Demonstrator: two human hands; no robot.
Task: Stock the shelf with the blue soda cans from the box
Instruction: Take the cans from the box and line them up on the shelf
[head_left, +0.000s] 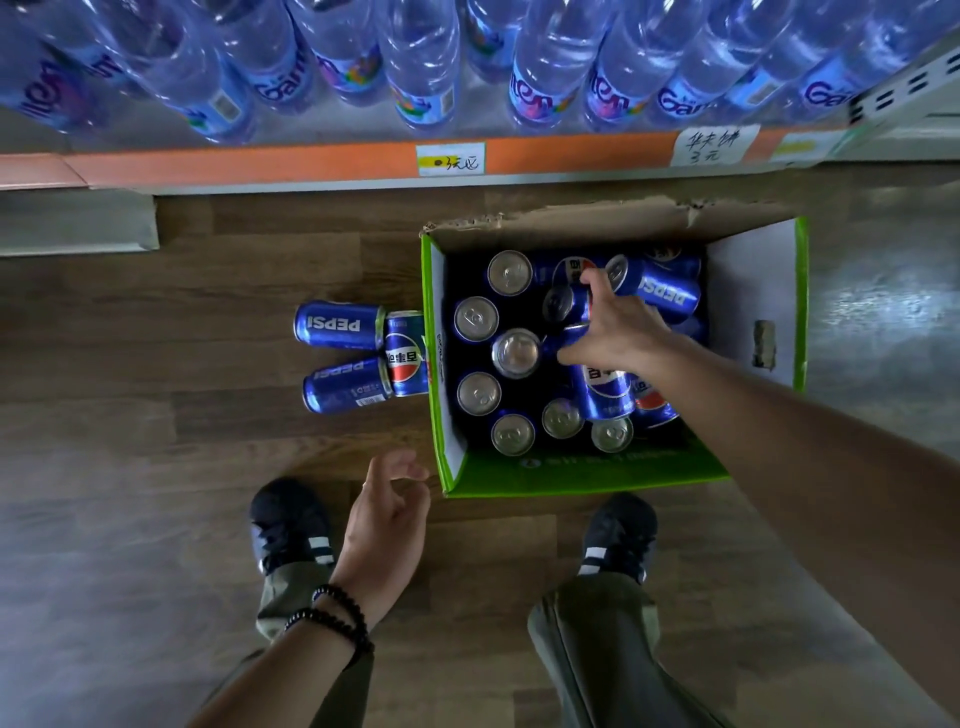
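As the right hand (615, 332) curls around a can (569, 304) in the box (571, 475), left hand (387, 512) loosely open, empty; cans (605, 392) lying loose beneath could roll or slip.

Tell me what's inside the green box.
Green box: blue soda cans, some upright, some lying. Right hand covers a few; the bottom is hidden.

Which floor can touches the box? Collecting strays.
The can showing its round logo; it lies against the box wall. The other two lie farther left.
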